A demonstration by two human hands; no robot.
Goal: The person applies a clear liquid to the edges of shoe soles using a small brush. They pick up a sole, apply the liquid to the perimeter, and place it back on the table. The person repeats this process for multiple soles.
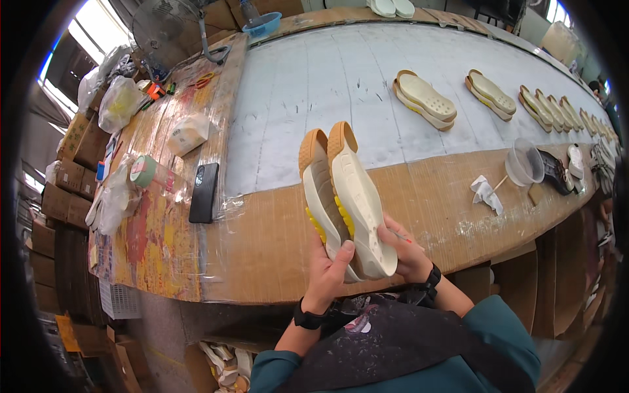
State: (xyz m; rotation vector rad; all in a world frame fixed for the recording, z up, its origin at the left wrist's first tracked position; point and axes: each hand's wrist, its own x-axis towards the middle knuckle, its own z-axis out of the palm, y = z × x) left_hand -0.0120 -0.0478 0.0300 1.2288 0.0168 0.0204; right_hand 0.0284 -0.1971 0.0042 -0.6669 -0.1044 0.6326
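Two cream shoe soles with tan ends and yellow studs along their sides are held up side by side, tan ends pointing away from me. My left hand [327,272] is closed round the near end of the left sole [320,200], its thumb on top. The right sole [358,193] is gripped near its lower end by my right hand [407,254]. A thin stick with a red mark [400,236] shows at my right fingers; what kind it is cannot be made out. Both wrists wear black bands.
Paired soles [426,98] stand in a row across the white belt [295,98]. A clear plastic cup [524,162], crumpled tissue [485,194] and black shoe [554,171] lie right. Left are a phone [204,192], tape roll [143,170], scissors [202,80] and fan [167,33].
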